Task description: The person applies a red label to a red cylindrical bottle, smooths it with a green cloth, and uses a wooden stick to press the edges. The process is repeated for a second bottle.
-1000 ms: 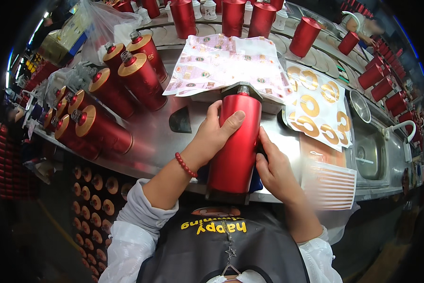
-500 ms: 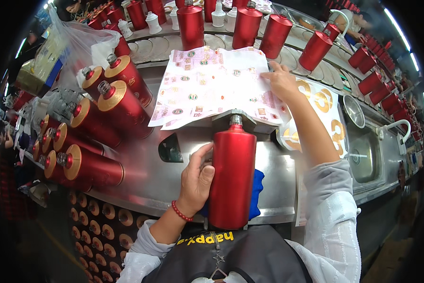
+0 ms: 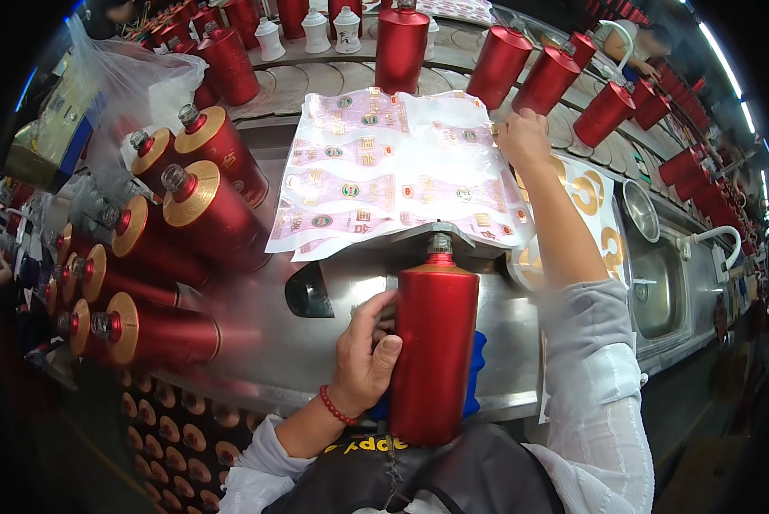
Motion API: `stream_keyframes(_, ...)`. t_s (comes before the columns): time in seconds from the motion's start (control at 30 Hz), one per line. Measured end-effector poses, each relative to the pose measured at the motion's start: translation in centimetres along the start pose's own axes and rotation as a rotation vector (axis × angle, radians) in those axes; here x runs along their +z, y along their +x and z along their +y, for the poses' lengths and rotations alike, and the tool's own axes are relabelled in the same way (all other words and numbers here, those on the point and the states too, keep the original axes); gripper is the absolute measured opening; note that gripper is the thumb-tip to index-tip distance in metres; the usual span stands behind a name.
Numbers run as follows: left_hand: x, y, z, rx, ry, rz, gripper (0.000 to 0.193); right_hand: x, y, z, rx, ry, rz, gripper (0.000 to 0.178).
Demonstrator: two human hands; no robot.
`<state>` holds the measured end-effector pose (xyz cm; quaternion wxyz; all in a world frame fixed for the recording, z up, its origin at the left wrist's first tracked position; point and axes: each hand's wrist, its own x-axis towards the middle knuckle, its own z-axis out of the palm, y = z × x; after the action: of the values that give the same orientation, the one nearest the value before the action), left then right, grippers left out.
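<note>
We see a red cylindrical bottle with a clear glass neck [image 3: 436, 351] lying at the near edge of a shiny stainless-steel worktable [image 3: 265, 334], its neck at a grey notched metal bracket [image 3: 441, 231] and its lower end toward a black apron [image 3: 479, 471]. A bright blue cloth [image 3: 477, 364] shows beside and partly behind it. Our left hand [image 3: 367, 360], wearing a red bead bracelet [image 3: 337, 406], is half curled at the bottle's left side, fingers bent against it and thumb along the near edge; we cannot tell how firmly it grips. Our right hand [image 3: 521, 141] reaches forward to the upper right edge of a white-and-pink printed label sheet [image 3: 350, 184], its fingers drawn together; whether they pinch any of the sheet, we cannot tell. Behind our right forearm we see a white sheet of gold ring-shaped stickers [image 3: 587, 193], then a round metal bowl [image 3: 640, 210] and a steel sink [image 3: 656, 300]. To our left, red bottles with gold shoulders [image 3: 209, 206] lean in a tilted cluster, near a flat black piece [image 3: 309, 291]. Beyond the label sheet, plain red bottles [image 3: 402, 51] and small white bottles [image 3: 346, 32] stand along a grey plated conveyor [image 3: 333, 84].
</note>
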<state>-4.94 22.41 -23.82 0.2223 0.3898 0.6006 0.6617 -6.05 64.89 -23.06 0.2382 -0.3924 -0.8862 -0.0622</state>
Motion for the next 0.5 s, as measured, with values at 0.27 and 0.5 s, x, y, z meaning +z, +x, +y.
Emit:
stream_keyframes(0.27, -0.8, -1.2, 1.2, 0.169, 0.227, -0.048, 0.090, -12.6, -3.4, -2.6, -0.558, 0.366, 0.238, 0.013)
stream_keyframes(0.5, -0.7, -5.4, 1.0, 0.385, 0.692, -0.227, 0.119, -26.8, -10.8, -4.2, -0.700, 0.489, 0.061, 0.015)
